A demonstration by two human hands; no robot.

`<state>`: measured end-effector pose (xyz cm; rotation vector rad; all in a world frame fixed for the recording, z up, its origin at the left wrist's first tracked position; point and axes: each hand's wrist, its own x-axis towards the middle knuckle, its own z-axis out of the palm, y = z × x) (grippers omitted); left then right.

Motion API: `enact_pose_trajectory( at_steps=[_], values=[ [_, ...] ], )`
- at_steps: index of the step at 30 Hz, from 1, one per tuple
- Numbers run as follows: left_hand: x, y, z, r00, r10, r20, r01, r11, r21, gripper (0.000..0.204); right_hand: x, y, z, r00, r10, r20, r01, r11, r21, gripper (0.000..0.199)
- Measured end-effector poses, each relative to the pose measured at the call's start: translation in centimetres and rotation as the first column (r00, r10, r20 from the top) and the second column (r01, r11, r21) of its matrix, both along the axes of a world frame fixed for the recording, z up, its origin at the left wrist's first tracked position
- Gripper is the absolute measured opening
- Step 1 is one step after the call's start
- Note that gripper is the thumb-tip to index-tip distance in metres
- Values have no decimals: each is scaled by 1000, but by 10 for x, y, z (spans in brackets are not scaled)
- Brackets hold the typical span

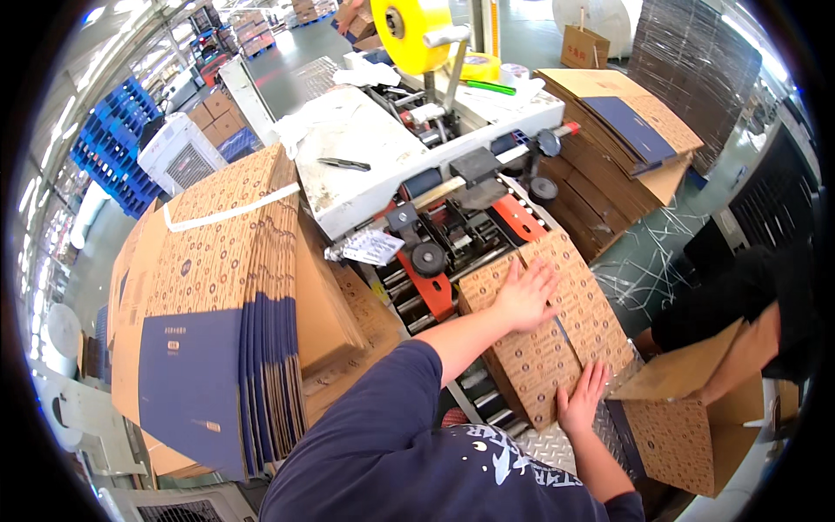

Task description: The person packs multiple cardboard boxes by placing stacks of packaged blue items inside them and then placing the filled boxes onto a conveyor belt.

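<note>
A printed brown cardboard box (531, 370) lies on the rollers in front of a carton sealing machine (474, 196), its top flaps folded down with a narrow seam between them. My left hand (526, 296) rests flat on the top across the flaps, fingers spread. At the box's near end, my right hand (583, 402) lies against the edge with its fingers stretched over the top. Neither hand grips anything. The box's far end meets the machine's orange-red guides (426, 285).
Flattened blue-and-brown cartons (204, 348) stand strapped at my left. More flat cartons (600, 165) are piled behind the machine. At the right, another person's arm (748, 348) reaches into an open box (674, 439). A cutter (344, 163) and yellow tape roll (409, 33) are on the machine.
</note>
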<state>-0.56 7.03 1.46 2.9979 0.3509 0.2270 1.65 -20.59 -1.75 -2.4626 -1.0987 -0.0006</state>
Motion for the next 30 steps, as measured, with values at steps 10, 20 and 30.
enact_pose_trajectory(
  at_steps=[10, 20, 30],
  values=[
    [3, 133, 22, 989, 36, -146, -48, 996, -81, 83, 73, 176, 14, 996, 92, 22, -90, 994, -55, 77],
    [-60, 68, 3, 966, 223, -128, -220, 975, 37, 87, 45, 204, -25, 769, 335, -545, -137, 918, 372, 58],
    [-128, 53, -36, 881, 473, 15, -455, 855, -250, 59, -81, -222, -203, 623, -153, -767, -457, 725, -516, 29]
  ],
)
